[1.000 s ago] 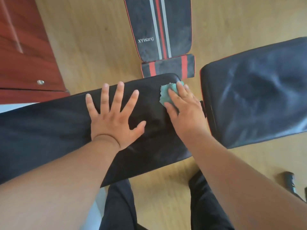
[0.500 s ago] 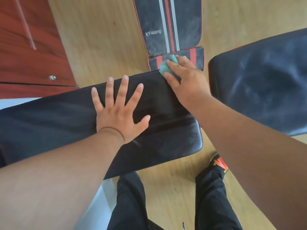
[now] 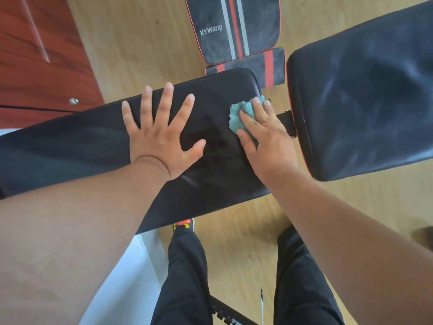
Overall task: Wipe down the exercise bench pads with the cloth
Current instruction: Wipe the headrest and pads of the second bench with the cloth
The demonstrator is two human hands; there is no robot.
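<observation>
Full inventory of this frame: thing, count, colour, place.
long bench pad: 1, black, across centre-left
wide bench pad: 1, black with red piping, right
cloth: 1, teal, on long pad's right end
XYWang mat: 1, black with red and grey stripes, floor, top
cabinet: 1, red-brown wood, top left
floor: 1, light wood
left hand: flat on long pad
right hand: pressing cloth
legs: 2, black trousers, bottom

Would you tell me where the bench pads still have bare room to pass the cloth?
Free: the long pad left of the left hand, and the whole right pad. Crowded: the long pad's right end, where the right hand presses the cloth beside the left hand.
</observation>
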